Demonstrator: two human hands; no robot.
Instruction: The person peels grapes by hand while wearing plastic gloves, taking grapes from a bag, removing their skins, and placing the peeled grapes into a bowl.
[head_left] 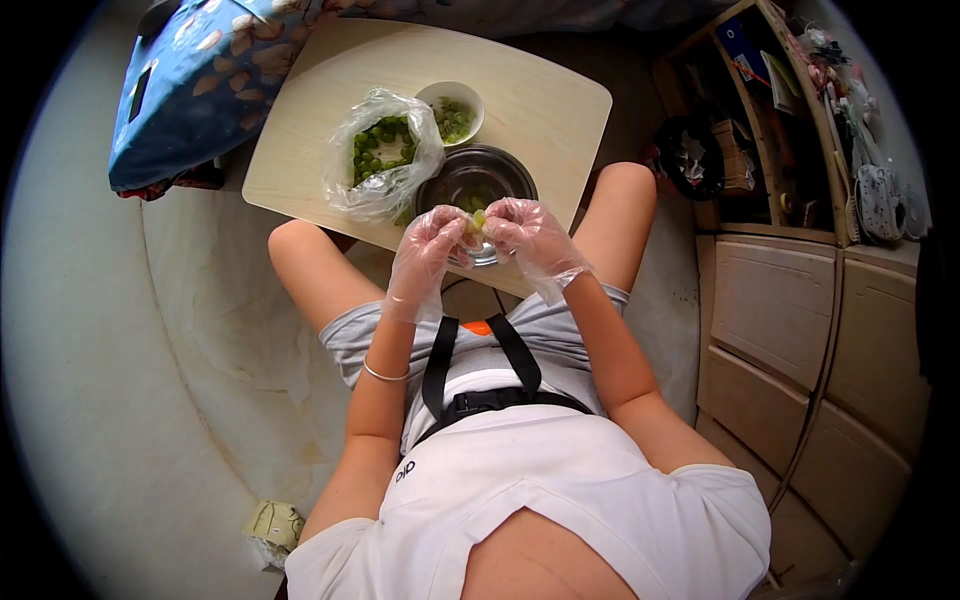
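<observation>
- Green grape (479,216): at the centre of your work, between your fingertips and above the near part of the metal basin (497,165).
- Left hand (436,240), at 9 o'clock to the grape, and right hand (528,230), at 3 o'clock: both gloved in clear plastic, each grip pinching the grape with thumb and fingers.
- Step in hand: by the look of it, you are working one grape with both sets of fingertips; whether its skin is parted cannot be told. The next move seems to call for light, even pressure, since thin gloves may slip on wet fruit.
- Pale green pieces (476,198): inside the basin, partly hidden by your hands.
- White bowl (434,93): near 12 o'clock, beyond the basin, holding small green pieces.
- Plastic bag (375,201): at 10 o'clock, gaping, with green grapes inside.
- Worktop (545,110): bears basin, bowl and bag.
- Writing: short dark print (404,471) on your shirt, between 6 and 7 o'clock, not surely legible; no brand is readable elsewhere.
</observation>
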